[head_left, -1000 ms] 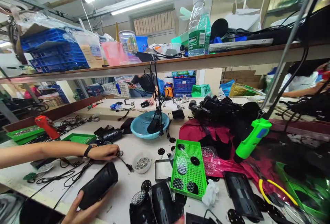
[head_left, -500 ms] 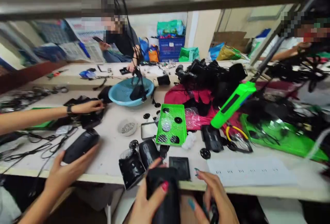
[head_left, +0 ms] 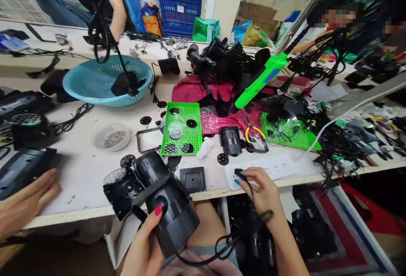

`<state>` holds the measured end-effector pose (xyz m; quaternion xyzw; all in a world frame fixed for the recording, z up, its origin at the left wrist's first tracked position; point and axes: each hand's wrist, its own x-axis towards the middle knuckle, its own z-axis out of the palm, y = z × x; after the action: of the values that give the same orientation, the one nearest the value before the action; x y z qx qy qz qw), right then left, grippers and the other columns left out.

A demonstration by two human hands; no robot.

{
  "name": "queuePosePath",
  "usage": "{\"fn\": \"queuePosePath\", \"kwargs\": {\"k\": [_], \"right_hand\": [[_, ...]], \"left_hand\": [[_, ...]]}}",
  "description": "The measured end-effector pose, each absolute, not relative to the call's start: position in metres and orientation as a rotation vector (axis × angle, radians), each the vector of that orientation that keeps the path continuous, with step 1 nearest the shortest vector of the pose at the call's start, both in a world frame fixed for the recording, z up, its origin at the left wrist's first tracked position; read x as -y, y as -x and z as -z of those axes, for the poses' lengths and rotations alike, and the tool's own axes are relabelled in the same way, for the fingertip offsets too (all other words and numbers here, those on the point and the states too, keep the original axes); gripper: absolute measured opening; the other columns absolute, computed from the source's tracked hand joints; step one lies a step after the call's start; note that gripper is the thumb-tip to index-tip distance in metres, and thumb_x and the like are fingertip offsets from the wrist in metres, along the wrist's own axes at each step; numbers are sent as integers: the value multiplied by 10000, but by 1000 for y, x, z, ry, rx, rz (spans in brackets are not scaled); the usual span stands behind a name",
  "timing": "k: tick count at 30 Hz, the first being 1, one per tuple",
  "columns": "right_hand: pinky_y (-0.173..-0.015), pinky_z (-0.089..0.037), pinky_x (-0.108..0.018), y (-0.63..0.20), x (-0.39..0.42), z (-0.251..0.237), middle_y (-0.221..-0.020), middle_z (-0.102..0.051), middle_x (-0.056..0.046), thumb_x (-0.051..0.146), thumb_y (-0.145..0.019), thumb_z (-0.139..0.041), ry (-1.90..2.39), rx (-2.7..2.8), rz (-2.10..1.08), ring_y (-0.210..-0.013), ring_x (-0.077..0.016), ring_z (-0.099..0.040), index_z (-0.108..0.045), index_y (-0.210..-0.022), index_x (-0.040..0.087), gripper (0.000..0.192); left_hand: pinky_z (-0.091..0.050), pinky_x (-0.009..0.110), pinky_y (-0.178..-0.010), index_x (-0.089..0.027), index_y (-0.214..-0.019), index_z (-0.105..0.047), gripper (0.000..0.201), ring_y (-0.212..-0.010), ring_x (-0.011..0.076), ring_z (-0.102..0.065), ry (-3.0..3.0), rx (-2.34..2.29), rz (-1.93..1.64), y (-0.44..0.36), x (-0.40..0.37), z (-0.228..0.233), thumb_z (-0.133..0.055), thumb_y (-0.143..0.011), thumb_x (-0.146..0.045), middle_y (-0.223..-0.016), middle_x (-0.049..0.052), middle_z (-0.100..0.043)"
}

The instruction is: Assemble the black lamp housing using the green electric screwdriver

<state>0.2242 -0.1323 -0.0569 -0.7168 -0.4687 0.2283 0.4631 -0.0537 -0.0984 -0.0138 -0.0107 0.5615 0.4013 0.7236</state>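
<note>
My left hand (head_left: 144, 248) grips a black cylindrical lamp housing (head_left: 173, 208) from below at the table's front edge, thumb on its side. A black cable (head_left: 206, 259) trails from the housing across my lap. My right hand (head_left: 263, 191) pinches a black plug (head_left: 238, 172) against a white power strip (head_left: 272, 166) lying on the table edge. Two more black housings (head_left: 122, 185) lie just left of the one I hold, and a square black frame (head_left: 193, 178) sits beside them.
A green perforated tray (head_left: 182, 117) with round discs, a bowl of metal beads (head_left: 113, 138) and a blue basket (head_left: 95, 85) sit mid-table. A green power screwdriver (head_left: 261, 80) hangs at the right. A co-worker's hand (head_left: 25, 202) holds a black housing (head_left: 22, 170) at the left. Tangled cables (head_left: 339, 144) crowd the right.
The view has dropped toward the table edge. My left hand lifted the black housing into view, and my right hand rose from my lap to the power strip with the plug.
</note>
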Motion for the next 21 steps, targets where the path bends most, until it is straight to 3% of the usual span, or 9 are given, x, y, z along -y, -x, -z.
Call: {"fn": "queuePosePath", "kwargs": {"k": [3, 6, 14, 21], "right_hand": [[-757, -630, -303, -236, 131, 53, -982, -640, -76, 454, -915, -631, 1754, 1299, -608, -898, -186, -662, -725, -946, 223, 251], [-670, -608, -274, -245, 130, 47, -899, -656, -70, 417, -937, -611, 1787, 1421, -569, -820, -178, -658, -738, -953, 218, 236], [-650, -548, -240, -247, 120, 37, -949, -665, -60, 322, -981, -548, 1815, 1623, -564, -825, -163, -646, -694, -1007, 222, 179], [-656, -542, -226, -246, 122, 34, -962, -689, -56, 237, -980, -548, 1815, 1675, -404, -854, -158, -676, -665, -999, 207, 122]], "left_hand": [[-585, 472, -976, -186, -999, -767, 440, -1099, 364, -701, 17, -1184, -793, 48, 101, 12, -863, -573, -237, -980, 89, -803], [-570, 483, -1002, -209, -1096, -758, 585, -1128, 379, -684, -13, -1160, -745, 44, 105, 11, -887, -527, -231, -1011, 82, -800], [-592, 503, -957, -356, -1084, -769, 511, -1247, 395, -604, -24, -1215, -700, 44, 118, 17, -829, -576, -350, -1032, -50, -795], [-577, 527, -995, -315, -1256, -685, 795, -1231, 420, -613, 19, -1247, -778, 49, 112, 15, -920, -497, -279, -1122, 23, -777]]}}
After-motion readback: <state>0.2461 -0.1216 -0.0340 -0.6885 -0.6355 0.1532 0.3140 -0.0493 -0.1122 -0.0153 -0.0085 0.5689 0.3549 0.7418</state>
